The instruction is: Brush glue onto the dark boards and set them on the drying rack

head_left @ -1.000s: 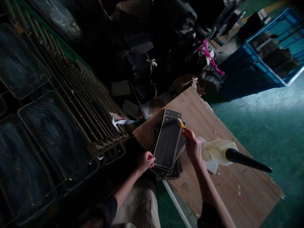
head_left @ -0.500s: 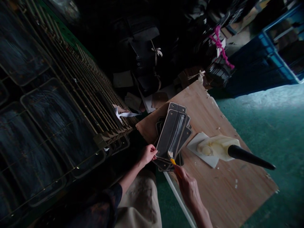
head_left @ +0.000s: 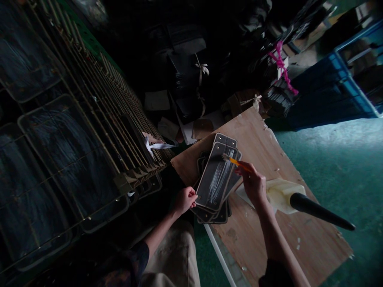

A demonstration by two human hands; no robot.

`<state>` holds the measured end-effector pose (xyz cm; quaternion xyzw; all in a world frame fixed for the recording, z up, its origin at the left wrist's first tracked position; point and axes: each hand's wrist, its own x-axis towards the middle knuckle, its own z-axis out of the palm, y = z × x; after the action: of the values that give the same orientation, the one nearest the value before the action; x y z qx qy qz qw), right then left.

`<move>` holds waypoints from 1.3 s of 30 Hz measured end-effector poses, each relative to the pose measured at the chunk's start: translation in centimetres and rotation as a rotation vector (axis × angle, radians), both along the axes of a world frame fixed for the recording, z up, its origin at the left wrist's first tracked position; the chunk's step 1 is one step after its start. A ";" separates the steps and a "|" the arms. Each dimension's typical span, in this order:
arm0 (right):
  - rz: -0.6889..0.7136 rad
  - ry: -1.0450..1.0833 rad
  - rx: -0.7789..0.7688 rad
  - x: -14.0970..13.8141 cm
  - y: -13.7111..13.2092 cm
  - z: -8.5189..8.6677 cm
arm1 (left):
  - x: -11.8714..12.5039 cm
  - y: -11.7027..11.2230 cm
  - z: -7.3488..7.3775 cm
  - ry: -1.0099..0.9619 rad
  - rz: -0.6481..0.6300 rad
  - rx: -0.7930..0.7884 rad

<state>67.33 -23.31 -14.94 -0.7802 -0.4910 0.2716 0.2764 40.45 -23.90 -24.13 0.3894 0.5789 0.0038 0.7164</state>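
A stack of dark rounded-corner panels with pale edges lies on the wooden board, the top panel (head_left: 211,175) streaked with a whitish, glue-like smear. My left hand (head_left: 186,199) pinches the lower left corner of that panel. In my right hand (head_left: 254,181) is a small brush (head_left: 235,160) with a yellow-orange handle. Its bristles touch the panel's upper part, close to the smear. Just beyond my right wrist lies a cream plastic bottle (head_left: 284,193) with a long black nozzle (head_left: 320,210), partly hidden by my arm.
The wooden board (head_left: 302,239) carries the stack and the bottle. A wire rack (head_left: 119,139) on the left holds large dark panels (head_left: 68,155). Bundles tied with pale ribbon (head_left: 202,68) and pink cord (head_left: 280,63) stand behind. At the right is a blue crate (head_left: 323,91) on green floor.
My right hand has moved up and right, taking the brush from the panel's lower end to its upper part. The whitish smear has spread wider. My left hand keeps to the same corner.
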 end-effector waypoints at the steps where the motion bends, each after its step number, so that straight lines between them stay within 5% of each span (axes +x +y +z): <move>1: -0.016 -0.042 0.022 0.2 0.6 -0.2 | 0.1 0.0 0.0 0.000 0.007 -0.002; 6: 0.059 -0.203 0.065 -1.3 0.7 -1.1 | 0.2 0.2 0.2 0.033 0.012 -0.029; 13: 0.376 -0.076 -0.145 -8.9 -8.1 1.3 | -0.1 0.0 -0.3 0.000 0.026 -0.029; 17: 0.396 0.114 -0.262 -11.1 -10.4 2.9 | -0.3 -0.2 -0.6 -0.002 0.046 -0.059; 23: 0.274 0.318 -0.305 -7.2 -5.3 1.4 | -0.2 0.1 -0.3 -0.039 0.024 -0.026; 31: 0.004 0.115 0.035 -1.9 2.0 -1.8 | -0.1 0.6 0.1 -0.012 0.034 -0.025; 39: 0.178 -0.196 0.110 -2.9 2.8 -2.4 | -0.1 0.4 -0.1 -0.007 0.041 -0.028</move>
<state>64.39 -20.53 -17.38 -0.7399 -0.5972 0.1903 0.2444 40.33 -23.48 -24.25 0.3675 0.5841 0.0117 0.7236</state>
